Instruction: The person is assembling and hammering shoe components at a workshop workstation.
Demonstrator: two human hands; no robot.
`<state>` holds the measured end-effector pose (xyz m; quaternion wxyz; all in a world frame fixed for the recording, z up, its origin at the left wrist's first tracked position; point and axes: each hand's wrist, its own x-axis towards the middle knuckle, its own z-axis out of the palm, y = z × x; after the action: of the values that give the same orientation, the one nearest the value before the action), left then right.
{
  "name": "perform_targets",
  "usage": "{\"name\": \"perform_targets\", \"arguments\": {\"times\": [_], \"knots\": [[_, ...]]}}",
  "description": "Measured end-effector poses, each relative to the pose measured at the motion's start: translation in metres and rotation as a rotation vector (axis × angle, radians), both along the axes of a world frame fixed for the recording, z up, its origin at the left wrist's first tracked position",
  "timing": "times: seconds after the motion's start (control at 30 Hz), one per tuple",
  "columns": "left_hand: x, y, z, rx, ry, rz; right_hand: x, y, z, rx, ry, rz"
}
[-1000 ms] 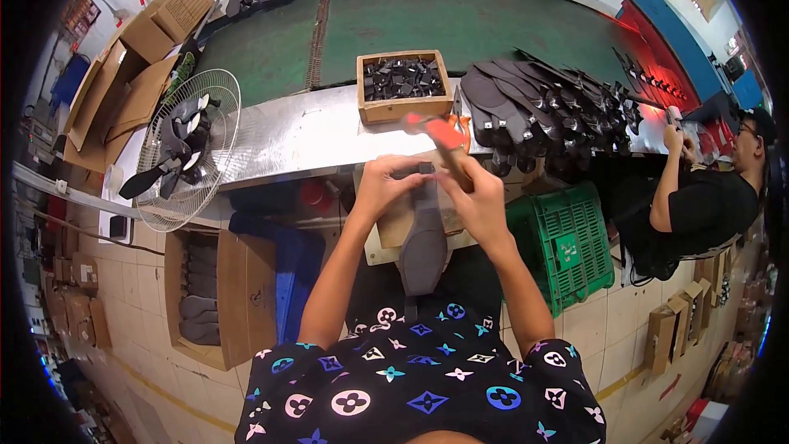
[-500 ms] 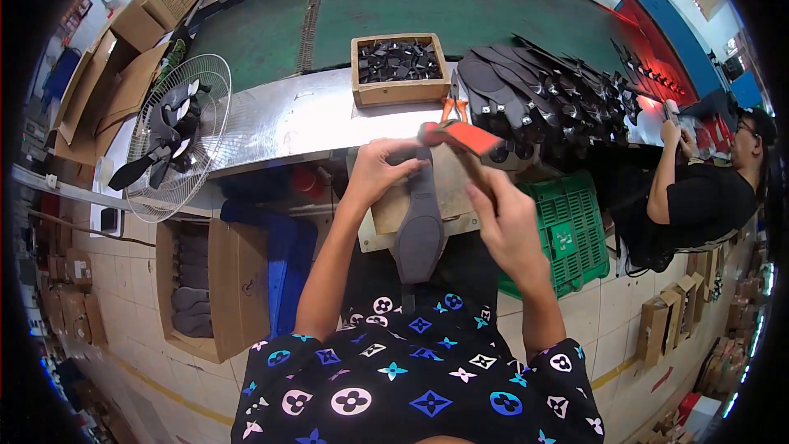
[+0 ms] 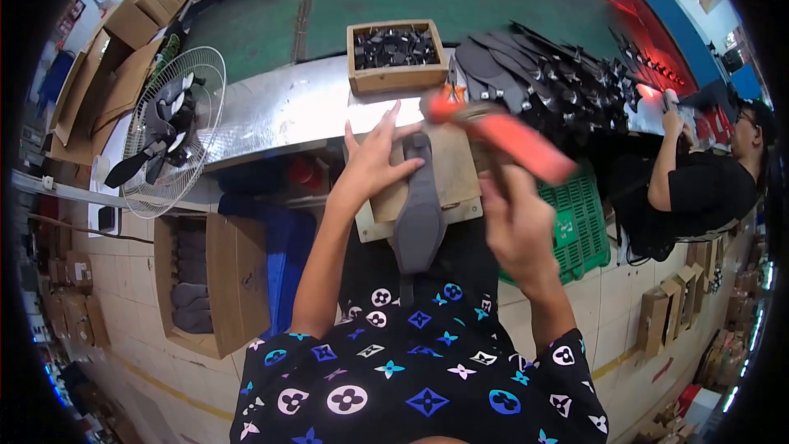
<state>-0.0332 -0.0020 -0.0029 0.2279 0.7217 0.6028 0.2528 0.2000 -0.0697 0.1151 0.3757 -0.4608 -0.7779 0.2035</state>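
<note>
A dark grey insole (image 3: 420,222) lies on a wooden board (image 3: 457,177) in front of me, its wide end toward my body and its narrow round end away from me. My left hand (image 3: 371,156) rests beside the narrow part, fingers spread, the thumb touching the insole's edge. In my right hand (image 3: 519,226) is the handle of a hammer with a red head (image 3: 518,144), tilted above the board's right side and smeared by motion. Orange-handled pliers (image 3: 454,92) lie just beyond the board.
A wooden box (image 3: 394,80) of small dark parts stands on the metal bench. Dark insoles (image 3: 485,70) with black pieces pile up to its right. A wire fan guard (image 3: 215,99), a cardboard box (image 3: 238,279) and a green crate (image 3: 583,222) surround me. A co-worker (image 3: 707,181) sits at right.
The hammer head has swung right from over the insole's far end. My left fingers have spread apart and let go of what they pinched there; the insole has shifted slightly toward me.
</note>
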Motion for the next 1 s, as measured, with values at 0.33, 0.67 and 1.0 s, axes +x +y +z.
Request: {"name": "perform_targets", "arguments": {"times": [0.33, 0.67, 1.0], "knots": [[0.008, 0.000, 0.014, -0.034, 0.157, -0.073, 0.014, 0.005, -0.048, -0.155, -0.057, 0.048], [0.041, -0.097, 0.067, -0.392, -0.911, -0.300, 0.013, 0.036, -0.037, 0.055, 0.024, 0.023], [0.033, -0.108, 0.126, -0.591, -1.029, -0.384, 0.013, 0.048, -0.022, -0.206, 0.147, 0.562]]}}
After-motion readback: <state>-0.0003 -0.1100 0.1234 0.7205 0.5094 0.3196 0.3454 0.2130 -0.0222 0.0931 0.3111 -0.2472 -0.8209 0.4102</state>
